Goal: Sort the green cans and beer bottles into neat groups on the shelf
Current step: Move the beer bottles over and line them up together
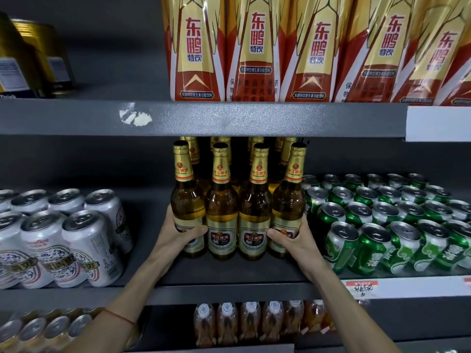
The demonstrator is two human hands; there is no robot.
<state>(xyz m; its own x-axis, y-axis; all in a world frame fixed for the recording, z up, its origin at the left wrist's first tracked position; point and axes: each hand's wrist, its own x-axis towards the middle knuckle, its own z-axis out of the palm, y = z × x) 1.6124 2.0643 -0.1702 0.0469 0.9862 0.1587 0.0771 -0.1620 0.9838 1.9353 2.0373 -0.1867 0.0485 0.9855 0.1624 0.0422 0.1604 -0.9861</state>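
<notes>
We see four beer bottles (238,207) upright in a near row mid-shelf (229,273). The left hand (178,235) grips the leftmost, the right hand (290,238) the rightmost. Green cans (387,225) stand right, white cans (63,238) left.

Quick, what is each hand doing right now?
Left hand: grips the leftmost front beer bottle, thumb across its label.
Right hand: grips the rightmost front beer bottle likewise.
</notes>
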